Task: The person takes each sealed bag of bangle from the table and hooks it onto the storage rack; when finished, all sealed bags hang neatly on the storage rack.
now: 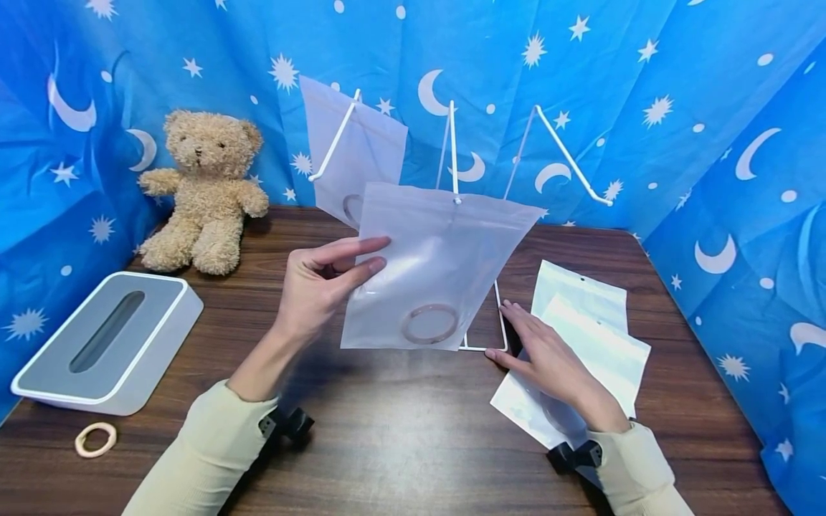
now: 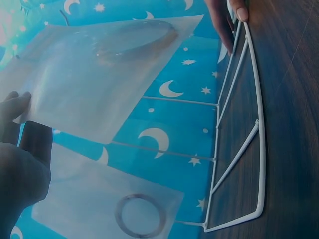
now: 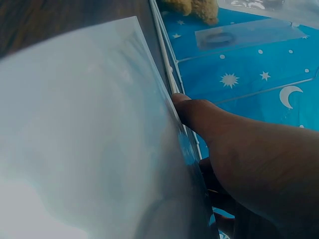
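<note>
My left hand pinches the left edge of a frosted zip bag between thumb and index finger. A ring lies in the bag's lower part. The bag's top meets the tip of the middle hook of a white wire display rack. Another frosted bag with a ring hangs on the left hook. My right hand rests at the right front corner of the rack's base, its thumb and fingertips touching the wire. Several bags lie beneath and beside that hand.
The rack's right hook holds no bag. At the left stand a teddy bear and a white tissue box with a grey top. A wooden ring lies near the table's left front. Blue star-patterned curtains surround the table.
</note>
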The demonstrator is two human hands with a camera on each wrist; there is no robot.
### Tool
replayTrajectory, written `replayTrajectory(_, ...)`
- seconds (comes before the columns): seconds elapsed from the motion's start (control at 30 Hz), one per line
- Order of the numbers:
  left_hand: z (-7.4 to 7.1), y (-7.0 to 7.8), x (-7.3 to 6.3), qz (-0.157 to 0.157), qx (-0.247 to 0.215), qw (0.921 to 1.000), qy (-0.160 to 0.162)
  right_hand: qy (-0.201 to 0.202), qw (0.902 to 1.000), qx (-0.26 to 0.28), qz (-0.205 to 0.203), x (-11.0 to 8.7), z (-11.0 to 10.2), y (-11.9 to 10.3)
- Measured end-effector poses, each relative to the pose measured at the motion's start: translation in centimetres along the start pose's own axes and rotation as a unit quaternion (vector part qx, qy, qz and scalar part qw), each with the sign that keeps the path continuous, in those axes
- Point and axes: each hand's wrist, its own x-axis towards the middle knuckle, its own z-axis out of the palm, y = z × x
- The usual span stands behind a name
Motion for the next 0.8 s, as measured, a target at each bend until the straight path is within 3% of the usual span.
replayTrajectory(0.17, 0.0, -0.5, 0.2, -0.009, -0.014, 0.9998, 0.007, 0.000, 1.0000, 0.004, -0.003, 0.0, 0.0, 0.0)
replayTrajectory(0.33, -0.1, -1.7, 1.1, -0.006, 0.007, 0.9997, 0.020, 0.000, 1.0000, 0.004, 0.000, 0.0, 0.0, 0.0)
replayTrajectory(0.6, 0.3, -3.8, 4.2, 0.011, 0.012, 0.9991, 0.040, 0.001, 1.0000, -0.001, 0.004, 0.0, 0.0, 0.0)
replayTrajectory(0.8, 1.1, -3.9, 6.3, 0.000, -0.002, 0.9975, 0.071, -0.002, 1.0000, -0.002, 0.009, 0.1, 0.1, -0.1)
